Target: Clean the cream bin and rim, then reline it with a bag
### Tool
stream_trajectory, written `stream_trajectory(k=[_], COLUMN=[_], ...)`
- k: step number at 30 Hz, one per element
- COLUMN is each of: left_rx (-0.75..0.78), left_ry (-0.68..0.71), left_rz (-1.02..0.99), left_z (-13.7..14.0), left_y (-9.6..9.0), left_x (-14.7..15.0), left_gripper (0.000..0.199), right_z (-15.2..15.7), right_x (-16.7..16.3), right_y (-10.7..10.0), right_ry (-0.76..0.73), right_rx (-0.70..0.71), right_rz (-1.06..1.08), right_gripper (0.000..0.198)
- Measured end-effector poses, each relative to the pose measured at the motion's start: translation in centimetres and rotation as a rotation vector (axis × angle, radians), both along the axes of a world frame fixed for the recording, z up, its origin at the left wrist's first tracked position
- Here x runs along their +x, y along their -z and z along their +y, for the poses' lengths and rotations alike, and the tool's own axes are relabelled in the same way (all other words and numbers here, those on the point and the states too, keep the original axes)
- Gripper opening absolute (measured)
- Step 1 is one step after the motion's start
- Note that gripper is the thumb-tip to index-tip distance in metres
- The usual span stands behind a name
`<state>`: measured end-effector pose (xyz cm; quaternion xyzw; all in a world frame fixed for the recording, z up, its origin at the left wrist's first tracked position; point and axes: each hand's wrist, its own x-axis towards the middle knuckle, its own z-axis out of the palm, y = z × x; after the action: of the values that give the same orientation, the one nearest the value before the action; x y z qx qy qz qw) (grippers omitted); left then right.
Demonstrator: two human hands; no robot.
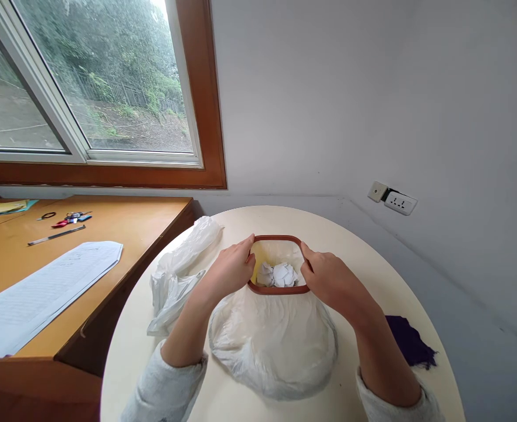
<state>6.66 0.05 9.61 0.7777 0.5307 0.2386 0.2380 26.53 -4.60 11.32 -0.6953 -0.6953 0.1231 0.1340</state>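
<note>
A small waste bin with a brown rim stands on the round table in front of me. White crumpled paper lies inside it, and its inner wall looks yellowish on the left. My left hand is closed on the rim's left side, thumb along the top. Gripping the right side of the rim is my right hand. A translucent white plastic bag spreads from below the rim toward me over the tabletop, hiding the bin's outside. Some thin film also seems to line the bin.
Another white plastic bag lies crumpled on the round table's left. Dark purple cloth rests at right. A wooden desk adjoins on the left, bearing papers, a pen and keys. Walls and a window stand behind.
</note>
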Motion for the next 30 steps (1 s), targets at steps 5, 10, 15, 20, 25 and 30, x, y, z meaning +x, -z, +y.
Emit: stream_trajectory(k=[5, 10, 15, 20, 25, 30], left_rx=[0.000, 0.008, -0.006, 0.014, 0.051, 0.041], left_ry=[-0.013, -0.008, -0.016, -0.011, 0.006, -0.012], left_rz=[-0.022, 0.019, 0.067, 0.107, 0.141, 0.162], left_z=[0.10, 0.15, 0.01, 0.03, 0.00, -0.15], left_y=[0.19, 0.17, -0.03, -0.07, -0.22, -0.38], left_x=[-0.01, 0.16, 0.41, 0.59, 0.63, 0.81], left_gripper=[0.052, 0.054, 0.057, 0.055, 0.046, 0.044], right_z=[0.01, 0.10, 0.16, 0.16, 0.31, 0.30], right_x=[-0.01, -0.21, -0.25, -0.13, -0.18, -0.27], right_y=[0.13, 0.05, 0.01, 0.43, 0.34, -0.06], right_ry=[-0.006, -0.006, -0.006, -0.015, -0.008, 0.008], right_rx=[0.010, 0.002, -0.013, 0.005, -0.006, -0.036], right_rz=[-0.017, -0.100, -0.113, -0.134, -0.141, -0.147], right_gripper=[0.048, 0.048, 0.050, 0.050, 0.050, 0.049])
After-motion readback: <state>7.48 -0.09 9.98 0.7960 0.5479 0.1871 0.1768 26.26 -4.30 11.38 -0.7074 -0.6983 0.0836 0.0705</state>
